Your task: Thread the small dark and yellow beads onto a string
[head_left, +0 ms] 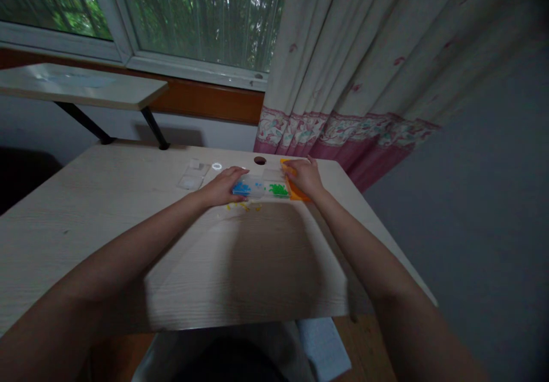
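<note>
On the far part of the desk lies a clear plastic box (258,187) with small blue pieces (242,188) at its left and small green pieces (278,190) at its right. My left hand (223,187) grips the box's left end, fingers at the back and thumb at the front. At the right end, my right hand (303,175) is closed over a flat orange piece (297,191), which it partly covers. Several small yellow pieces (246,206) are scattered on the desk just in front of the box.
Left of my left hand lies a clear, flat container (193,175), with a white ring (217,166) beside it. Behind the box is a round hole (259,160) in the desk (206,273). A raised shelf (86,84) stands back left; a curtain (343,84) hangs behind.
</note>
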Demonstrator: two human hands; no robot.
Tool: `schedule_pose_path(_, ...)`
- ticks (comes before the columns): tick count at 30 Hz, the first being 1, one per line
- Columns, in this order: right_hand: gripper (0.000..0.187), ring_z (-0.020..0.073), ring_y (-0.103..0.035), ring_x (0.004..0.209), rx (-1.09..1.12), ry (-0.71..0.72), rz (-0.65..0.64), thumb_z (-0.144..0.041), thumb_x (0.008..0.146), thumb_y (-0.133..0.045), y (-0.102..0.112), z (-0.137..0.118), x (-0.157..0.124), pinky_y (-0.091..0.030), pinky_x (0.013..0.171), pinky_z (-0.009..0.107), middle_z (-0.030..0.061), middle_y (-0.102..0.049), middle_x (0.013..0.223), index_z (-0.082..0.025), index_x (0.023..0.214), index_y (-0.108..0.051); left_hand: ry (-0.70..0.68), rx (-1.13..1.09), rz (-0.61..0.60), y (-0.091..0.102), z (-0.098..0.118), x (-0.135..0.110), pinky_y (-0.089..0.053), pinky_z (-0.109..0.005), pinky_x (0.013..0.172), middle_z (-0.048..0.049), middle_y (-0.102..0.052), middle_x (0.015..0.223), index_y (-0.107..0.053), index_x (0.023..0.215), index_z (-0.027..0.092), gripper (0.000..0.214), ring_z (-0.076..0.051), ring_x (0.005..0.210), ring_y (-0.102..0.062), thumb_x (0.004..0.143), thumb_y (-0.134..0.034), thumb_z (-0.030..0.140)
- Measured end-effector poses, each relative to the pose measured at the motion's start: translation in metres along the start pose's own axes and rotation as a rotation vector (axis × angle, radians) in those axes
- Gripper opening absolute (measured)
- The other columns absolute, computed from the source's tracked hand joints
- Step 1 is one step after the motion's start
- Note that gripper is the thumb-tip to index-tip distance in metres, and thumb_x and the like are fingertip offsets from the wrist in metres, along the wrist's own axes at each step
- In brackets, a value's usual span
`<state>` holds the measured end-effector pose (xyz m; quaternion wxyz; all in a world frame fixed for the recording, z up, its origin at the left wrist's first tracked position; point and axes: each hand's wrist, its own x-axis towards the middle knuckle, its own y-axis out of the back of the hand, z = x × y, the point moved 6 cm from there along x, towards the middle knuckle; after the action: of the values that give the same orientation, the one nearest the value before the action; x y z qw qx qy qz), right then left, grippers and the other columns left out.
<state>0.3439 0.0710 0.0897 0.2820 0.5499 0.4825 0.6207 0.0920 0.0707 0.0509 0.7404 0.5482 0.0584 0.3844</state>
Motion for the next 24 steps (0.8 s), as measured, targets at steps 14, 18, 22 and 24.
schedule_pose_path(14,0.040,0.0226,-0.058,0.121,-0.052,0.188,-0.016,-0.031,0.095,-0.045,0.001,-0.029,-0.064,-0.006,0.119,0.055,0.0107,-0.061,0.133,-0.019,0.133,-0.054,0.125,-0.068,-0.014,0.014,-0.018,-0.001,-0.045,-0.043,0.101,-0.0132,-0.055,0.130,-0.044,0.135,0.018,0.078,-0.028,0.116,-0.056,0.069,-0.073,0.047)
schedule_pose_path(18,0.050,0.0264,-0.042,0.137,-0.077,0.256,-0.094,-0.038,0.093,-0.051,-0.005,-0.039,-0.086,-0.002,0.118,0.060,0.0110,-0.046,0.148,-0.024,0.140,-0.046,0.195,-0.110,0.070,0.033,-0.021,-0.008,-0.050,-0.040,0.094,-0.0121,-0.055,0.129,-0.044,0.135,0.020,0.079,-0.027,0.111,-0.059,0.069,-0.073,0.052)
schedule_pose_path(22,0.050,0.0275,-0.029,0.145,-0.079,0.251,-0.153,-0.044,0.095,-0.046,-0.008,-0.045,-0.095,-0.001,0.115,0.065,0.0102,-0.039,0.153,-0.028,0.143,-0.043,0.188,-0.133,0.071,0.040,-0.012,-0.006,-0.050,-0.041,0.093,-0.0120,-0.054,0.131,-0.043,0.137,0.022,0.079,-0.027,0.111,-0.059,0.070,-0.073,0.052)
schedule_pose_path(24,0.048,0.0268,-0.027,0.145,-0.070,0.250,-0.160,-0.044,0.097,-0.042,-0.007,-0.049,-0.094,0.000,0.115,0.065,0.0093,-0.041,0.151,-0.029,0.142,-0.044,0.162,-0.151,0.060,0.039,-0.004,-0.001,-0.049,-0.041,0.094,-0.0122,-0.054,0.132,-0.043,0.137,0.021,0.079,-0.027,0.112,-0.058,0.070,-0.073,0.051)
